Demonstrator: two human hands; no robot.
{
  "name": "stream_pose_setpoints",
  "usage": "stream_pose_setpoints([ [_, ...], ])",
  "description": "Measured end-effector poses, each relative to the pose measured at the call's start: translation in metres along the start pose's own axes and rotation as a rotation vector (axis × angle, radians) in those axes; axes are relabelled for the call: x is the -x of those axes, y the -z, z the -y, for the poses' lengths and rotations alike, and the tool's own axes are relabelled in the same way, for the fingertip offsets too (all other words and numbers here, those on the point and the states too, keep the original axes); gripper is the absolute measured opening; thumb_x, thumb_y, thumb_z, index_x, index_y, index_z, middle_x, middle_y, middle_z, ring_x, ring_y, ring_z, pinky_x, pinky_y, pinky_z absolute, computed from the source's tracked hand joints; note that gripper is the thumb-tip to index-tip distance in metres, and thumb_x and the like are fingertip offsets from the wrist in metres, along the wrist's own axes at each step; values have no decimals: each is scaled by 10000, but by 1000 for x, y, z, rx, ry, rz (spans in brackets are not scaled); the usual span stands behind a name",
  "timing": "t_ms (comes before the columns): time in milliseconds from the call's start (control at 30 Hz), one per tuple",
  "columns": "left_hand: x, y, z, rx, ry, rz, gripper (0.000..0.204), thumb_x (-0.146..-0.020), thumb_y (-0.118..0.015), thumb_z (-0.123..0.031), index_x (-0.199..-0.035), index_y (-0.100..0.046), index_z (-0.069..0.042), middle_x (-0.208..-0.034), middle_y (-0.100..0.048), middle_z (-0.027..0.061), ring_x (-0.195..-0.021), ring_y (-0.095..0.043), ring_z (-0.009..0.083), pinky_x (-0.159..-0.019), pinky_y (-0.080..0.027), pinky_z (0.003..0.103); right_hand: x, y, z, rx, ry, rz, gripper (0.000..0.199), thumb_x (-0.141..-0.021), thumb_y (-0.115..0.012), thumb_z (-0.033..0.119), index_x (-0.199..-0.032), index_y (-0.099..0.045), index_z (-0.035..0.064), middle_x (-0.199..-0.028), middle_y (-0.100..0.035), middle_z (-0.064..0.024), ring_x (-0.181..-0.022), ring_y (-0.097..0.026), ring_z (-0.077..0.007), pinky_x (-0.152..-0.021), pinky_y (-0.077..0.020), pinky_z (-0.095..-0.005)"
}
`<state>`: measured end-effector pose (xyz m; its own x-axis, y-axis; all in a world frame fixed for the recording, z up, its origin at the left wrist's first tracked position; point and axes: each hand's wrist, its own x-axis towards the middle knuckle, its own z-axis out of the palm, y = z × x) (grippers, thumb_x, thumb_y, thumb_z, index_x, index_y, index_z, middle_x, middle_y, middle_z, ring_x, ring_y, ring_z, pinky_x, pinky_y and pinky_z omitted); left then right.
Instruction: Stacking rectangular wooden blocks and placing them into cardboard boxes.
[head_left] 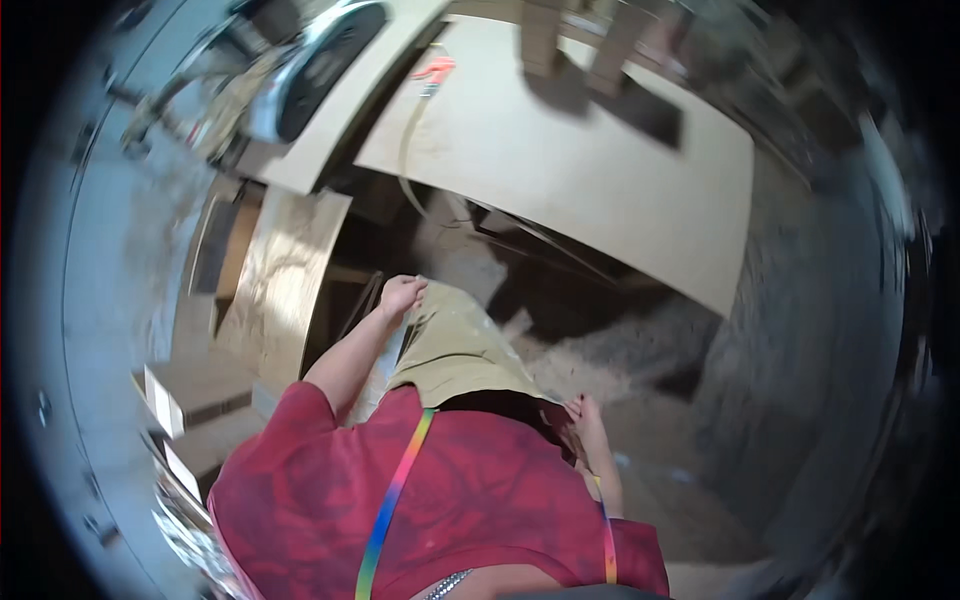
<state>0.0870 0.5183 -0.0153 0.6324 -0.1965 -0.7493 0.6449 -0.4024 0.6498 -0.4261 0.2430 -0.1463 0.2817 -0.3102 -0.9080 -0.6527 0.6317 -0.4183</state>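
The tan cloth was pinched by fingers of the left hand and right hand, seemingly being spread, with steady pulling needed next.

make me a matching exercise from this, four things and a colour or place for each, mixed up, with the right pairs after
1. cloth
2. strap
3. left hand
4. right hand

A. at the cloth's near right corner
B. rainbow-coloured
C. at the cloth's far end
D. tan

Pairs: 1-D, 2-B, 3-C, 4-A
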Motion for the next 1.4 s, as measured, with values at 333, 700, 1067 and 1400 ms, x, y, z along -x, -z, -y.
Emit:
stream_pose_setpoints([
  [333, -62, -129, -59, -681, 90, 328, 254, -995, -703, -173, -1129, -728, 41, -915, -718, 94, -687, -653, 188, -667, -539, 264, 25, -73, 40, -838, 103, -284, 334, -1042, -668, 255, -1256, -617, 4, -1131, -670, -182, -902, -742, -333, -763, -622, -411],
  [700, -123, -330, -154, -955, -600, 788, 480, -976, -792, -289, -1301, -708, 54, -1110, -779, 179, -920, -749, 252, -812, -600, 338, 26, -24, 50, -831, 6, -519, 323, -1013, -673, 334, -1133, -696, 35, -957, -723, -143, -818, -752, -303, -667, -600, -451],
  [1067, -227, -463, -204, -1549, -1155, 357, 655, -922, -747, -559, -1236, -696, 14, -1082, -741, 255, -880, -726, 399, -751, -596, 516, 2, 50, -31, -791, -132, -845, 312, -999, -674, 365, -976, -757, 65, -775, -750, -116, -689, -736, -292, -589, -567, -460],
  [1400, -298, -273, -179, -1489, -1220, -166, 632, -884, -803, -541, -1219, -696, -16, -1073, -722, 243, -982, -691, 425, -834, -592, 535, -172, 50, 101, -580, 227, -572, 176, -982, -637, 276, -1027, -690, 115, -879, -699, -115, -810, -685, -267, -641, -487, -504],
])
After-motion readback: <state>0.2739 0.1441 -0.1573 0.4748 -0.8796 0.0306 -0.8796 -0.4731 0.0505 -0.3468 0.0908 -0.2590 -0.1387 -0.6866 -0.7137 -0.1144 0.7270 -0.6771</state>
